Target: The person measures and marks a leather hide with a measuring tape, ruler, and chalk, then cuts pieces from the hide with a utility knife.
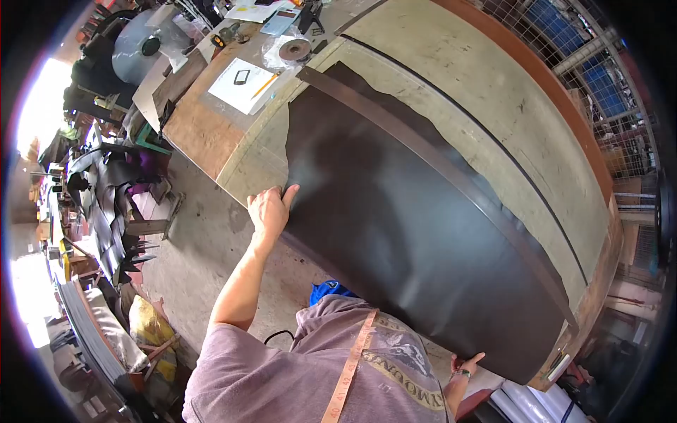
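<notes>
A large dark brown leather sheet (367,211) lies on the table in front of me and hangs to its near edge. Its far outline is wavy. Across its far part rests a long, straight brown bar (423,158), like a straightedge. At the sheet's near left corner, my left hand (269,213) is closed at the table edge, thumb against the leather and fingers partly hidden. Down at the near right edge, my right hand (467,364) pinches the leather, thumb on top and other fingers mostly hidden beneath. A tape measure (350,366) hangs over my shirt.
The table's pale top (451,77) extends beyond the leather. A paper sheet (241,84) with a pencil (264,86) and a tape roll (294,49) sit at the back left. Dark hides (109,204) hang at left. Rolls of material (532,403) stand low at right.
</notes>
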A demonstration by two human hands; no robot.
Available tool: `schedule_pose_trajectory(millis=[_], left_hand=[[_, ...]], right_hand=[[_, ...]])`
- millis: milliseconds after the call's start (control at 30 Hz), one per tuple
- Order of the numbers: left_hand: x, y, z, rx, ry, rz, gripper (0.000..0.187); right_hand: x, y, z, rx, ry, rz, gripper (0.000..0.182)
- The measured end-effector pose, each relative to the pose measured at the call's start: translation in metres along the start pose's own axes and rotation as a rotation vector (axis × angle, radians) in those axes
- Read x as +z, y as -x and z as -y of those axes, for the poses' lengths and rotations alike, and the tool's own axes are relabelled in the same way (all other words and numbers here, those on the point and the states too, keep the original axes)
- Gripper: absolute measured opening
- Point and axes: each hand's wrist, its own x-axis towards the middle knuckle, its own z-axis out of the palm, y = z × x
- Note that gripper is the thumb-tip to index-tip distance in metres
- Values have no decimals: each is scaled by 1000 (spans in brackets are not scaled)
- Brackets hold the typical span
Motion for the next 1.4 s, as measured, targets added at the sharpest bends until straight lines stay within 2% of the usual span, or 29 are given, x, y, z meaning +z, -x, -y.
schedule_pose_trajectory(millis=[100, 167, 267, 367, 400, 500, 600, 700, 833, 1233, 1300, 1400], left_hand=[[0, 5, 5, 64, -59, -53, 56], [0, 5, 8, 85, -56, -58, 56], [-3, 5, 9, 123, -38, -62, 56], [-4, 8, 12, 112, -28, -33, 57], [-3, 10, 14, 130, -24, -53, 57], [-2, 17, 23, 164, -15, -89, 55], [2, 19, 30, 157, 3, -76, 51], [3, 19, 34, 136, 76, -26, 51], [6, 22, 39, 164, 179, -79, 51], [4, 22, 38, 175, 195, -69, 51], [5, 23, 35, 169, 199, -87, 51], [-1, 20, 31, 239, 173, -149, 52]], right_hand=[[10, 13, -2, -150, 94, -149, 95], [3, -18, -10, -191, 195, -227, 98], [-10, -60, -25, -388, 311, -306, 98], [-18, -66, -27, -377, 381, -307, 96], [-26, -107, -41, -478, 350, -374, 93], [-19, -95, -44, -582, 191, -437, 89], [-14, -36, -25, -421, 209, -287, 84], [-16, -55, -30, -445, 154, -339, 78], [-20, -53, -27, -388, 130, -269, 77], [-33, -75, -37, -365, 68, -183, 79], [-26, -50, -31, -318, 42, -170, 80], [-26, -24, -28, -249, -57, 34, 80]])
